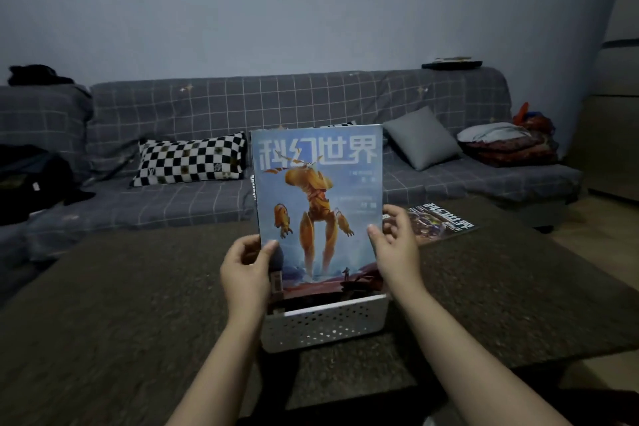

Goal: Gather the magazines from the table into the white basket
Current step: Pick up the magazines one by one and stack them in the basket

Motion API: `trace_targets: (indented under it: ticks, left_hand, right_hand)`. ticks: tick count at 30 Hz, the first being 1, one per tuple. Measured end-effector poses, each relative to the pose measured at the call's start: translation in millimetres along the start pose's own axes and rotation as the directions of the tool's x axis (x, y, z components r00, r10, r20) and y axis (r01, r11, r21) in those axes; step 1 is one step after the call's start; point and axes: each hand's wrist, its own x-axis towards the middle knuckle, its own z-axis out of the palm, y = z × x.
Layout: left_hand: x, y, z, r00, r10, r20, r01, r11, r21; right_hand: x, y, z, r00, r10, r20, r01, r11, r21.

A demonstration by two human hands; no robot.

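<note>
Magazine (316,197) stands upright with its foot inside the white basket (325,325), feeling light, glossy and bendy, so my left hand (246,273) and right hand (397,252) pinch its lower side edges.

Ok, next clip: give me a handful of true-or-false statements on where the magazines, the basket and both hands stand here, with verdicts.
1. Both hands hold the blue-covered magazine upright. True: the left hand grips its left edge, the right hand its right edge.
2. The magazine's lower edge sits inside the white basket. True.
3. The basket stands on the sofa. False: it stands on the dark table, in front of the sofa.
4. No magazine is left on the table. False: a second magazine lies flat at the far right, behind the right hand.
5. The checkered pillow lies on the table. False: it lies on the sofa.
</note>
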Motion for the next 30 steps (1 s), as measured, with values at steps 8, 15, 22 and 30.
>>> trace_targets:
  ticks: [8,15,22,30]
  left_hand:
    - [-9.3,-22.8,-10.0,1.000,0.023,-0.016,-0.019,0.970,0.241]
    - [-14.2,-40.8,-12.7,0.997,-0.046,-0.058,0.061,0.956,0.288]
    - [-13.3,-41.6,-13.4,0.996,-0.065,-0.054,0.079,0.940,0.333]
    - [-17.7,-41.1,-10.6,0.995,-0.029,-0.097,0.050,0.975,0.218]
  right_hand:
    - [2.2,26.7,5.4,0.999,0.032,-0.012,-0.034,0.990,-0.139]
    - [-14.3,49.5,4.1,0.991,0.030,-0.132,-0.055,0.980,-0.190]
    - [-17.5,63.1,4.5,0.984,0.078,-0.157,-0.113,0.968,-0.225]
    - [-17.2,65.2,5.2,0.982,0.043,-0.186,-0.103,0.939,-0.328]
